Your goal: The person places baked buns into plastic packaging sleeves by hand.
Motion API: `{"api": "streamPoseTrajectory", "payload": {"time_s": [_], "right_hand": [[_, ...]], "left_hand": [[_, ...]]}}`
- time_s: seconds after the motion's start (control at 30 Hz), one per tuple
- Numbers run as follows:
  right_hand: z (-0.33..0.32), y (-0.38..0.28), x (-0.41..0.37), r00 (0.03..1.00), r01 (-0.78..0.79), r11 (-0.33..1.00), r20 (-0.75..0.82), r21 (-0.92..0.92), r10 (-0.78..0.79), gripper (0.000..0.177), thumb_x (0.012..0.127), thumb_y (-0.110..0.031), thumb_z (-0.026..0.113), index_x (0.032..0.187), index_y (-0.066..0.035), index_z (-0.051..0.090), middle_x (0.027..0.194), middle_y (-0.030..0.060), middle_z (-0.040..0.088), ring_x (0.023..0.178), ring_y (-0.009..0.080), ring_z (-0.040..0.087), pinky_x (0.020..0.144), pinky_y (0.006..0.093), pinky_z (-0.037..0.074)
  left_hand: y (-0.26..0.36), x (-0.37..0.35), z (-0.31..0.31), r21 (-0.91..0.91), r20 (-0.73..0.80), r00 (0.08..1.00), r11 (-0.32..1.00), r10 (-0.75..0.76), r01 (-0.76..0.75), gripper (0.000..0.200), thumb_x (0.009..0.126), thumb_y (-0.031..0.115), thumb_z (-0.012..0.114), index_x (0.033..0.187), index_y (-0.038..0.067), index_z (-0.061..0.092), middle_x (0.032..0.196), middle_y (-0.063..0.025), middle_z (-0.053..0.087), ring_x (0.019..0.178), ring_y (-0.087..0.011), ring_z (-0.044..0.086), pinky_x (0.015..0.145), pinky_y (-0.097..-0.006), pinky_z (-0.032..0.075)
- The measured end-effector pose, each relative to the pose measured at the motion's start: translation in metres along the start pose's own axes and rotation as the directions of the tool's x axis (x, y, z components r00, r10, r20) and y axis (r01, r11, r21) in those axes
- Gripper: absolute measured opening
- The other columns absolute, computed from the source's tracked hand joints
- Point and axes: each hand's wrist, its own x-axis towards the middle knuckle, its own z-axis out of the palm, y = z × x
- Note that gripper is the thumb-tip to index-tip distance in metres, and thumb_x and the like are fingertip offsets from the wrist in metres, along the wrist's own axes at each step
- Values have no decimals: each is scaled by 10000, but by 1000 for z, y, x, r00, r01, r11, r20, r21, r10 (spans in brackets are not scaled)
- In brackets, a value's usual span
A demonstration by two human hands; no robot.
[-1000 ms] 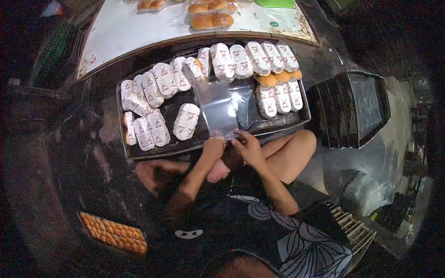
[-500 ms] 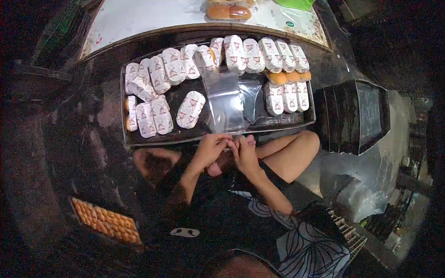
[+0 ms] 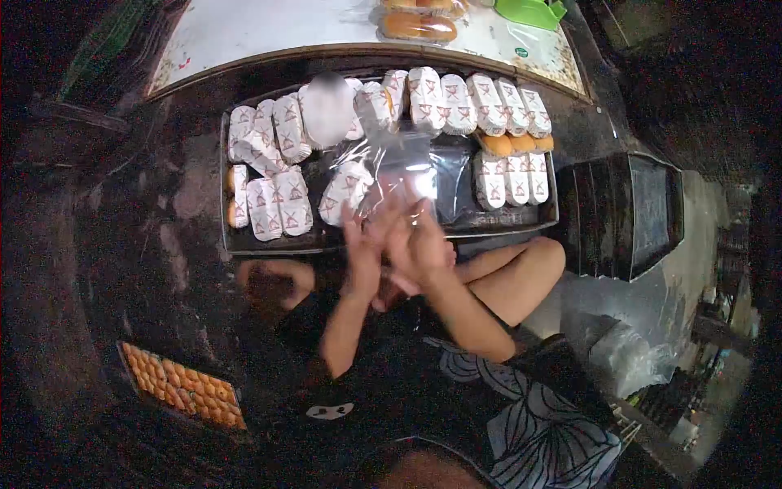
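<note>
A clear plastic bag (image 3: 395, 155) is raised over the front middle of a dark tray (image 3: 505, 222), catching a bright glare. My right hand (image 3: 418, 248) is at the bag's near end, apparently gripping it, its fingertips blurred. Close by on the left, my left hand (image 3: 364, 254) has its fingers stretched up and apart against the bag's edge. Just beyond those fingers lies a bun in a printed white paper wrapper (image 3: 345, 191), partly behind the plastic. More clear plastic (image 3: 456, 179) lies flat in the tray to the right.
Wrapped buns (image 3: 442, 102) line the tray's far side, with others at both ends. Beyond stands a white tabletop (image 3: 285, 24) with bagged buns (image 3: 419, 27) and a green plastic item (image 3: 529, 12). Stacked dark trays (image 3: 623, 216) are at right; a tray of unwrapped bread (image 3: 183, 387) is at lower left.
Both hands have moved up from the tray's near edge onto the bag, and their fingers have spread. The bag has lifted and widened leftward. The whole view has shifted slightly.
</note>
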Motion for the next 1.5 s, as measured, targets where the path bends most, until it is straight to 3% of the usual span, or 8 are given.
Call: {"api": "streamPoseTrajectory", "payload": {"time_s": [0.1, 0.17, 0.23, 0.43, 0.57, 0.77, 1.27, 1.5], "right_hand": [[-31, 32, 0, 932, -359, 933, -28, 35, 360, 424, 889, -231, 398, 1288, -113, 319, 1338, 69, 303, 1135, 242, 405, 922, 376, 352], [-59, 23, 32, 837, 156, -50, 105, -987, 537, 410, 855, -119, 415, 1259, -113, 344, 1264, 68, 385, 1113, 255, 417, 929, 377, 341], [-91, 32, 88, 585, 679, -726, 678, -109, 446, 459, 708, -130, 507, 1164, -101, 459, 1142, 91, 490, 1077, 280, 452, 938, 364, 332], [-94, 48, 127, 802, 555, -590, 565, -586, 193, 237, 745, -184, 485, 932, -64, 566, 835, 122, 592, 805, 251, 570, 741, 377, 446], [-66, 40, 52, 971, -239, 780, -132, -578, 199, 425, 883, -346, 318, 971, 5, 540, 920, 82, 575, 862, 197, 556, 783, 323, 444], [58, -1, 16, 996, 75, -591, 34, -803, 81, 523, 708, -447, 613, 945, 16, 559, 763, 149, 618, 719, 264, 612, 693, 368, 463], [3, 13, -15, 993, -15, 197, -37, -980, -108, 724, 711, -200, 660, 1218, 64, 216, 1109, 231, 412, 1070, 287, 417, 882, 364, 359], [-17, -8, -2, 956, 203, -327, 259, -923, -136, 354, 768, -187, 598, 1052, 7, 511, 838, 197, 560, 685, 234, 564, 616, 317, 443]], "left_hand": [[34, 48, -86, -160, 116, 846, 831, -520, 533, 368, 845, 223, 438, 1161, 34, 424, 1052, -118, 495, 978, -234, 485, 839, -364, 418], [39, 64, -127, -44, -158, 948, 961, -277, 273, 382, 846, 270, 439, 1128, 12, 433, 990, -127, 480, 890, -238, 494, 764, -388, 454], [64, 60, -112, -127, -397, 917, 989, 23, -80, 476, 827, 314, 455, 1155, -22, 379, 1004, -196, 455, 936, -311, 481, 803, -498, 425], [93, 53, -120, -579, 43, 994, 813, 105, -61, 530, 770, 261, 460, 1220, 25, 309, 1228, -204, 317, 1132, -391, 349, 938, -610, 224], [105, 57, -95, -730, -144, 989, 678, -33, -83, 518, 740, 229, 467, 1205, 44, 332, 1227, -202, 343, 1105, -372, 388, 942, -586, 251], [73, 43, -47, -416, -30, 999, 908, 38, -47, 547, 742, 220, 429, 1259, 104, 298, 1128, -195, 451, 1066, -367, 429, 904, -536, 345], [9, -2, -32, -104, 121, 984, 984, -130, 143, 507, 808, 274, 438, 1227, 10, 331, 1165, -152, 450, 1056, -277, 461, 923, -398, 353], [5, -2, -25, 15, 22, 935, 935, -354, 354, 472, 835, 358, 486, 1160, 24, 413, 1084, -117, 497, 985, -234, 489, 841, -365, 393]]}}
